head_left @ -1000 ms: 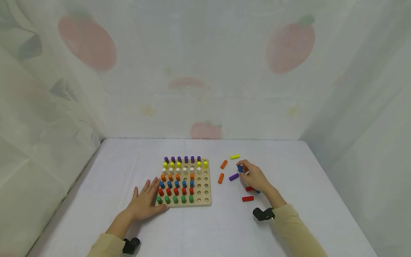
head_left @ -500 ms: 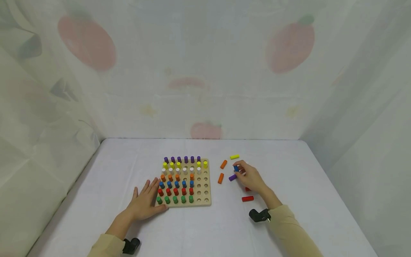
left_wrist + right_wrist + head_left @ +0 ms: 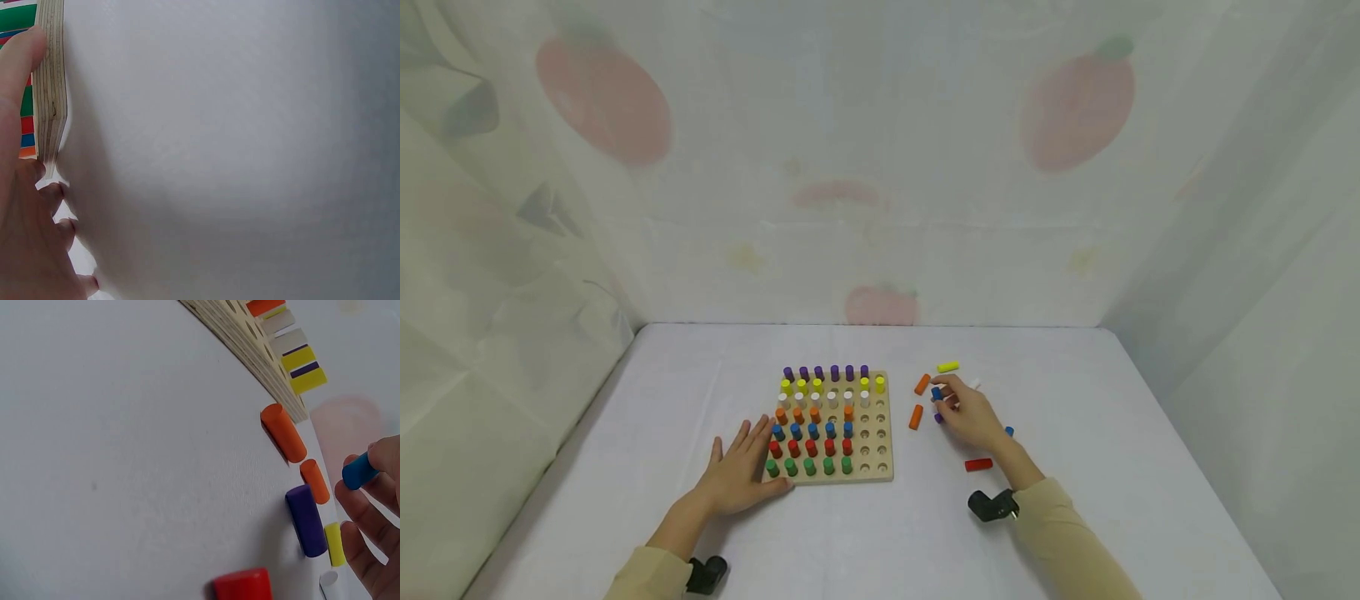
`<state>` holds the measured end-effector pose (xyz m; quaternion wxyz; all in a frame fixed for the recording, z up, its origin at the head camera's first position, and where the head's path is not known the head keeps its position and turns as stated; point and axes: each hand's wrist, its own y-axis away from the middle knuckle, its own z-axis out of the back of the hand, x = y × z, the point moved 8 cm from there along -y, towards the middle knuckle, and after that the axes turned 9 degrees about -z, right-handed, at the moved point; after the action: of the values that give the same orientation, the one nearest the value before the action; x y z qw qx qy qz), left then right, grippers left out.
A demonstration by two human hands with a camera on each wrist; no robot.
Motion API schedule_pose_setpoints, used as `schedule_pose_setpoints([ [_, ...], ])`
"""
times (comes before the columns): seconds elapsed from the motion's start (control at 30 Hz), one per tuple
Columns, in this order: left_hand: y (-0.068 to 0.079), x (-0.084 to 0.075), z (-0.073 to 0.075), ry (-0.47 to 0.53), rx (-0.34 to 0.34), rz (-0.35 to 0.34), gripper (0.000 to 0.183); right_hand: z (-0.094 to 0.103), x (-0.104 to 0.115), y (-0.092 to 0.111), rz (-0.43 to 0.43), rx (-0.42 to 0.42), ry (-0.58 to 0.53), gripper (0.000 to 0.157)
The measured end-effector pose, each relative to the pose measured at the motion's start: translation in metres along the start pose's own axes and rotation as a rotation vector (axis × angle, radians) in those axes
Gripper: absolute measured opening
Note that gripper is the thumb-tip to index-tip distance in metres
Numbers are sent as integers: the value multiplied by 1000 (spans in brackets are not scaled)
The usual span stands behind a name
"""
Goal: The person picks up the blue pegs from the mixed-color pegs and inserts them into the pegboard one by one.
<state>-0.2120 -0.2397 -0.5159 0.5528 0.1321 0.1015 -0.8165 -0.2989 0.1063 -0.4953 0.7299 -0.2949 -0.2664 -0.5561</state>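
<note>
A wooden pegboard (image 3: 872, 442) lies on the table with coloured pegs upright in rows: purple, yellow, white, orange, blue, red and green. Several holes towards its right side hold no peg. My left hand (image 3: 733, 479) rests at the board's left edge, fingers spread and straight, thumb along the near-left corner. In the left wrist view that thumb reaches over the board's layered side (image 3: 51, 81). To the right of the board, my right hand (image 3: 973, 414) pinches a blue peg (image 3: 358, 472) between thumb and fingers, raised above the loose pegs.
Around my right hand lie loose pegs: two orange (image 3: 922, 384), one yellow (image 3: 948, 367), one purple (image 3: 306, 520), one white (image 3: 331, 584). Nearer to me are a red peg (image 3: 978, 465) and a blue one (image 3: 1009, 432) partly behind the wrist. Printed cloth hangs behind the table.
My right hand has moved left towards the board, carrying the blue peg, and now partly covers the purple peg. A white peg has come into view behind it. The left hand stays put.
</note>
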Motion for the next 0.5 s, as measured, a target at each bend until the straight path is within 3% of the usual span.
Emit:
schedule_pose_setpoints([
  [0.23,0,1,-2,10,11,1,105,-7,5,0,-46,21,-19,37],
  [0.5,0,3,-4,3,32,12,105,-11,14,0,1,16,-55,28],
])
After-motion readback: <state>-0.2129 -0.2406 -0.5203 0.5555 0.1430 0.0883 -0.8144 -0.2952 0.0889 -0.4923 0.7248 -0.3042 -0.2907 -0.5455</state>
